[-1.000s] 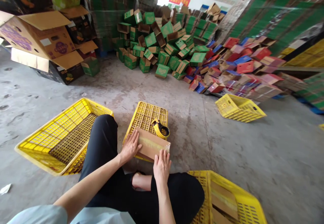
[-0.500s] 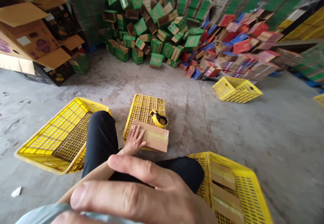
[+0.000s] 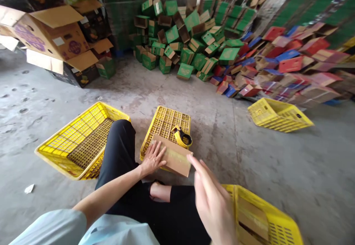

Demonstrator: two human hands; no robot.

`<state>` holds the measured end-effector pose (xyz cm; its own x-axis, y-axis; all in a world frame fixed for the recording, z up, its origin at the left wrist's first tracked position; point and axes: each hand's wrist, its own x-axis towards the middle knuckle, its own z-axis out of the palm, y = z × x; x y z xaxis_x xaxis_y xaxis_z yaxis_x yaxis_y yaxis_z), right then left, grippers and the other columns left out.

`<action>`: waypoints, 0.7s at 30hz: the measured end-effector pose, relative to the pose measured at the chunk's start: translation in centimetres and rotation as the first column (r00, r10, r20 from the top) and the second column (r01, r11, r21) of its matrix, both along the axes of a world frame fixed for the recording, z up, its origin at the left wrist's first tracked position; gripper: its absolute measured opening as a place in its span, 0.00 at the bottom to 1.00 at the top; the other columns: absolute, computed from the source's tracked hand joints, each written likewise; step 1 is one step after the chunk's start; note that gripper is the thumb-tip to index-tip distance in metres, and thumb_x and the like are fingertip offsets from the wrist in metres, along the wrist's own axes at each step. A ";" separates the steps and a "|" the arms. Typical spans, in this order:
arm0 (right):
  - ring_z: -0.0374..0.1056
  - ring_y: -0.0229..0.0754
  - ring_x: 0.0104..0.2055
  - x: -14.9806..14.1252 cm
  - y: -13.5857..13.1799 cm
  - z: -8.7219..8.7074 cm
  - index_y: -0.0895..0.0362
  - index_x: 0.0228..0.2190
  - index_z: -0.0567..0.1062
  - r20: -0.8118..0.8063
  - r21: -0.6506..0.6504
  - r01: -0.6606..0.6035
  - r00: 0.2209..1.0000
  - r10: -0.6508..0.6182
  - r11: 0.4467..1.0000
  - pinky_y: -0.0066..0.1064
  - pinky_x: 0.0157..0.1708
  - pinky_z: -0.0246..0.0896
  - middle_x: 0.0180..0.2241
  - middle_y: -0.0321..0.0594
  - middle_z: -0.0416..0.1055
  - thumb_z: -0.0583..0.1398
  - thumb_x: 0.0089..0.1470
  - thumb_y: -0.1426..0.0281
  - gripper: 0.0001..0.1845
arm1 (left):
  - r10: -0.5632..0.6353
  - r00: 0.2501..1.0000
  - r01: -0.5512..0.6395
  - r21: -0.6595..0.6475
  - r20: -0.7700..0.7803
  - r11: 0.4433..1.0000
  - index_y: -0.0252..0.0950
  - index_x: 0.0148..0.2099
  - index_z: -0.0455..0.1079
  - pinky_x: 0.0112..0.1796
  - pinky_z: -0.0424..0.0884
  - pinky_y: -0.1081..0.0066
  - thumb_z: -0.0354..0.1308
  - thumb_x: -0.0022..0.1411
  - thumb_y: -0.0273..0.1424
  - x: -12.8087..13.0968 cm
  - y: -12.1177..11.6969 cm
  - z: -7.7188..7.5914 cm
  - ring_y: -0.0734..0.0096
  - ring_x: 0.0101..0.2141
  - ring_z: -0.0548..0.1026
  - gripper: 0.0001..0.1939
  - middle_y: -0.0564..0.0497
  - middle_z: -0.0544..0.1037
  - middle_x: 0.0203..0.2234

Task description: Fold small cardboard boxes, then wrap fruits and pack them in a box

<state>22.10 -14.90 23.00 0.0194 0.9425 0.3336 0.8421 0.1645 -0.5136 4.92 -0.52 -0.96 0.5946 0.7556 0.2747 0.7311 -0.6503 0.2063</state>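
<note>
Flat & steady first

On my upturned yellow crate (image 3: pixel 169 116), the carton (image 3: pixel 176 156) lies along the near edge, covering the near-R corner. R hand (image 3: pixel 215 200) is up by its R end: fingers outstretched, blurred, contact can't tell. L hand (image 3: pixel 152 160), fingers apart, is flat on its L end; I'd press evenly. Tape dispenser (image 3: pixel 180 139) nr crate's R edge: avoid bumping.

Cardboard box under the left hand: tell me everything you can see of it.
The cardboard box is plain brown and oblong, with a yellowish strip, apparently tape, along its top face. That face looks closed; the underside is hidden. It lies slantwise on the near part of a yellow crate, beside a tape dispenser. The left hand rests on its left end; the right hand's fingertips overlap its right corner, contact unclear.
</note>
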 end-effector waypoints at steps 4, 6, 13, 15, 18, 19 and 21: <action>0.69 0.52 0.63 0.4 5.6 -10.4 0.64 0.59 0.75 0.141 -0.342 0.134 0.986 -0.090 0.930 0.44 0.62 0.67 0.59 0.55 0.73 0.47 0.68 0.67 0.27 | -0.003 1.000 0.003 -0.010 0.024 1.000 0.38 0.74 0.56 0.67 0.54 0.49 0.50 0.72 0.52 -0.2 0.5 0.0 0.43 0.72 0.52 0.37 0.40 0.55 0.73; 0.64 0.57 0.67 0.4 6.0 -15.1 0.68 0.59 0.74 0.261 -0.434 0.239 0.956 -0.132 0.869 0.47 0.65 0.61 0.62 0.60 0.69 0.51 0.67 0.66 0.27 | 0.019 0.999 -0.018 -0.034 0.044 0.999 0.36 0.75 0.54 0.68 0.53 0.49 0.47 0.74 0.51 -0.4 0.9 -0.1 0.47 0.71 0.54 0.36 0.41 0.57 0.72; 0.61 0.61 0.68 2.3 3.7 -21.2 0.72 0.63 0.69 0.473 -0.308 0.415 0.848 -0.240 0.856 0.57 0.64 0.58 0.65 0.64 0.64 0.39 0.71 0.62 0.35 | 0.155 0.968 -0.121 -0.172 0.199 0.978 0.37 0.77 0.45 0.68 0.52 0.45 0.43 0.76 0.49 -1.1 1.9 -1.6 0.50 0.72 0.54 0.36 0.39 0.54 0.73; 0.62 0.63 0.68 2.9 3.9 -22.0 0.75 0.63 0.68 0.502 -0.265 0.433 0.825 -0.261 0.862 0.58 0.64 0.57 0.64 0.66 0.64 0.37 0.71 0.61 0.38 | 0.178 0.939 -0.103 -0.256 0.293 0.961 0.35 0.78 0.42 0.68 0.55 0.49 0.42 0.76 0.49 -1.1 2.1 -2.2 0.51 0.73 0.50 0.38 0.38 0.51 0.74; 0.60 0.66 0.68 2.6 5.0 -23.2 0.76 0.63 0.67 0.516 -0.180 0.464 0.795 -0.318 0.867 0.58 0.64 0.56 0.65 0.69 0.62 0.36 0.71 0.59 0.40 | 0.216 0.893 -0.039 -0.410 0.395 0.911 0.37 0.78 0.42 0.69 0.54 0.53 0.40 0.76 0.51 -1.1 2.5 -2.5 0.55 0.73 0.46 0.38 0.41 0.48 0.75; 0.59 0.66 0.69 2.2 5.4 -23.6 0.76 0.63 0.67 0.510 -0.153 0.467 0.792 -0.336 0.871 0.58 0.64 0.56 0.65 0.68 0.61 0.37 0.71 0.59 0.39 | 0.234 0.880 -0.020 -0.459 0.414 0.888 0.37 0.78 0.43 0.70 0.53 0.53 0.40 0.76 0.52 -1.1 2.7 -2.4 0.56 0.74 0.45 0.38 0.42 0.48 0.75; 0.59 0.66 0.69 0.8 6.6 -24.3 0.74 0.64 0.66 0.483 -0.116 0.444 0.807 -0.340 0.888 0.57 0.65 0.55 0.66 0.66 0.60 0.38 0.71 0.59 0.38 | 0.267 0.855 0.020 -0.542 0.445 0.840 0.39 0.77 0.45 0.70 0.50 0.53 0.40 0.75 0.53 -1.1 2.9 -2.3 0.56 0.74 0.43 0.38 0.44 0.47 0.75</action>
<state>22.88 -8.35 -1.27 0.3040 0.9337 0.1893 0.9527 -0.2985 -0.0577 3.82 2.40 -3.28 0.3807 0.9233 0.0507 0.5055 -0.2538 0.8247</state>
